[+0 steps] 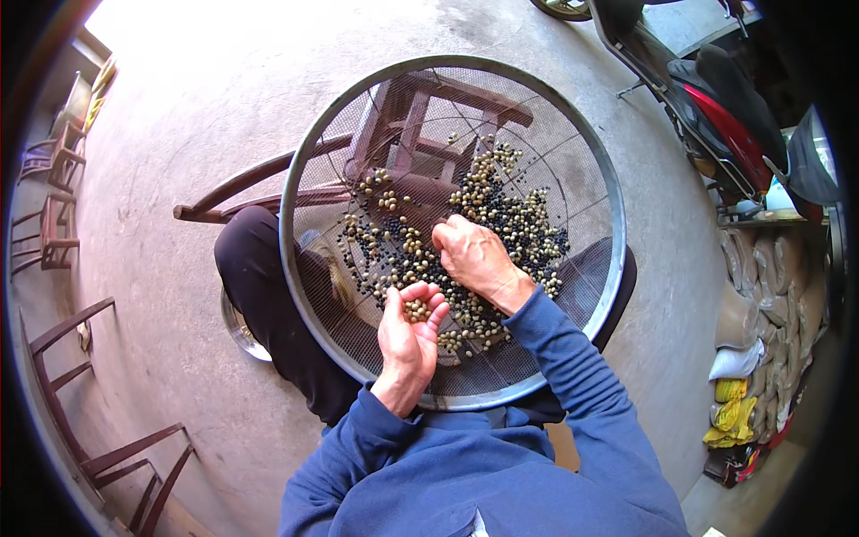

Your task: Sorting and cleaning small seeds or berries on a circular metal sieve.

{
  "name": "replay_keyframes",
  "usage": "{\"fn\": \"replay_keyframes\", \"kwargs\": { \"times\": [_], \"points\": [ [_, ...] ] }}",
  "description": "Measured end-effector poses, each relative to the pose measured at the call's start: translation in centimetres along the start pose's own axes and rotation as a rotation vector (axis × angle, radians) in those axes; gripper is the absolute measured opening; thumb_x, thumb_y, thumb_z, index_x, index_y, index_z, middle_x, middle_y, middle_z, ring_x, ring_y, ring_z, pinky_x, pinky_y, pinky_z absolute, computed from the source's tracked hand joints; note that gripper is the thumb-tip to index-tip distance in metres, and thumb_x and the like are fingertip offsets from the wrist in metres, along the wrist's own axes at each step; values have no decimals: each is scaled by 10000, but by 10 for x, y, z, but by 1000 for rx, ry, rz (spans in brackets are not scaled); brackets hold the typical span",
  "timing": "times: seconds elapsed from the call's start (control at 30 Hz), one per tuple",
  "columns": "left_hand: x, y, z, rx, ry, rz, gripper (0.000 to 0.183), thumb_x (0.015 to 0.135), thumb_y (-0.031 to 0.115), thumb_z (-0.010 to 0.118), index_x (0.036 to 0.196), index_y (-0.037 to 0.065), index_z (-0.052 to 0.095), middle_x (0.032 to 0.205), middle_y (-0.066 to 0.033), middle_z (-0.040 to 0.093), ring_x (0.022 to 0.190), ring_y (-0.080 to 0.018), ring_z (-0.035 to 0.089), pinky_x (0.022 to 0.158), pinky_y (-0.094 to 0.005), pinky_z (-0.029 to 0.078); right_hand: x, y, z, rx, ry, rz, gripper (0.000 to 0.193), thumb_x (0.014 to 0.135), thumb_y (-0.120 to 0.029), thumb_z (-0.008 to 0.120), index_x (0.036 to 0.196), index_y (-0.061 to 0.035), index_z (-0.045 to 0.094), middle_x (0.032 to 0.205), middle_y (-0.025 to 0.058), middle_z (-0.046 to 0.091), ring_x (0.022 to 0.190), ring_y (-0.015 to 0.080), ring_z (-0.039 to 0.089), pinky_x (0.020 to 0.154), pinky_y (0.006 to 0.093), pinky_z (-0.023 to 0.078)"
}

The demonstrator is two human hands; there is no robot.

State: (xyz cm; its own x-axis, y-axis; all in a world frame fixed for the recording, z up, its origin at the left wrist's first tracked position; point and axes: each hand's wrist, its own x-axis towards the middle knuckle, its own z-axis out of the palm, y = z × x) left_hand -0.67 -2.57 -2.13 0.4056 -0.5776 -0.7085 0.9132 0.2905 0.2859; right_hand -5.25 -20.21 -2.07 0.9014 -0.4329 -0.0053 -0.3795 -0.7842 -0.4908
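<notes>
A wide round mesh sieve (pixel 456 62) with a grey rim rests across my lap and a brown wooden stool or chair. Pale tan and black bean-like seeds (pixel 537 219) lie mixed over its middle and right part. My left hand (pixel 410 345), palm up with fingers curled into a cup, holds a small heap of pale beans (pixel 416 311) just above the near side of the mesh. Beyond it, my right hand (pixel 479 257) reaches into the spread, fingers pinched together and pointing down; whatever is between the fingertips is hidden.
Under the sieve's far side stands the wooden stool (pixel 413 125), its long rails (pixel 246 183) sticking out left. A metal bowl (pixel 240 327) sits by my left leg. Wooden chairs (pixel 63 233) line the left; a motorbike (pixel 716 107) and stacked sacks (pixel 761 295) are at right.
</notes>
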Motion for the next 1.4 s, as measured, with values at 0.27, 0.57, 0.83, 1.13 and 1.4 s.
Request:
{"fn": "replay_keyframes", "kwargs": {
  "times": [0.27,0.57,0.83,1.13,1.4],
  "points": [
    [-1,0,2,6,8,-6,503,1118,426,398,1120,-27,619,1071,-164,680,952,-253,674,876,-386,591,-1,6,-3,-163,-4,-33,119,838,-57,655,954,-62,628,936,158,646,884,370,696,770,479,590],
    [1,-1,-2,5,-7,-9,483,1113,414,417,1132,-20,628,1096,-161,682,973,-246,674,902,-387,585,-8,-1,-18,185,88,62,34,790,-42,607,812,-34,582,766,139,589,724,334,619,663,453,517],
    [0,1,3,-27,7,34,499,1122,423,386,1152,-22,609,1075,-145,674,960,-235,666,867,-374,581,-27,-44,-28,438,-4,-106,82,874,-88,697,902,-13,678,820,122,661,775,293,677,697,392,544],
    [0,-1,-1,-4,26,47,462,1115,400,417,1097,-9,633,1046,-143,688,939,-243,667,863,-383,586,10,-30,10,118,17,78,173,879,-186,747,916,-54,642,872,152,663,832,352,698,736,462,581],
    [0,1,-2,-1,29,43,466,1113,404,422,1099,-11,632,1054,-149,690,944,-247,671,873,-387,586,5,-15,10,18,40,87,69,882,-100,627,932,-53,625,897,169,659,842,375,696,749,474,585]
  ]
}}
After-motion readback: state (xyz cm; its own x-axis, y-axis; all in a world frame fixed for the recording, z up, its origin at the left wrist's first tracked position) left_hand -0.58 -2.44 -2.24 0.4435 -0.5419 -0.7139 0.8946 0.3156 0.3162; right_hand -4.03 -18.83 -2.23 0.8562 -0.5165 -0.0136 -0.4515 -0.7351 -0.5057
